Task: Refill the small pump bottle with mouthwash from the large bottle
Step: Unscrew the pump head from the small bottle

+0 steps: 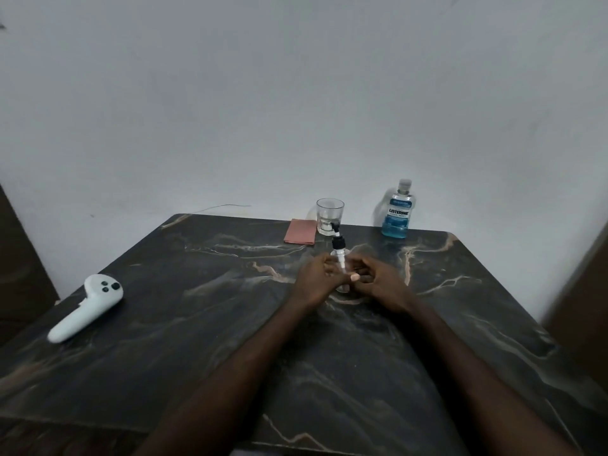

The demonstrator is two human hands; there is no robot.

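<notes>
A small clear pump bottle [340,258] with a black pump head stands upright on the dark marble table [197,324], just past the middle. My left hand [312,279] curls around its left side and my right hand [375,281] closes on its right side, thumb against the lower body. The pump head rises above my fingers, and the bottle's base is partly hidden by them. The large mouthwash bottle [397,210], blue liquid with a blue label and a clear cap, stands at the back right near the wall, well apart from both hands.
An empty drinking glass [329,216] stands at the table's back edge behind the pump bottle, with a folded pink cloth [300,232] to its left. A white handheld controller [87,307] lies at the left. A white wall rises behind the table.
</notes>
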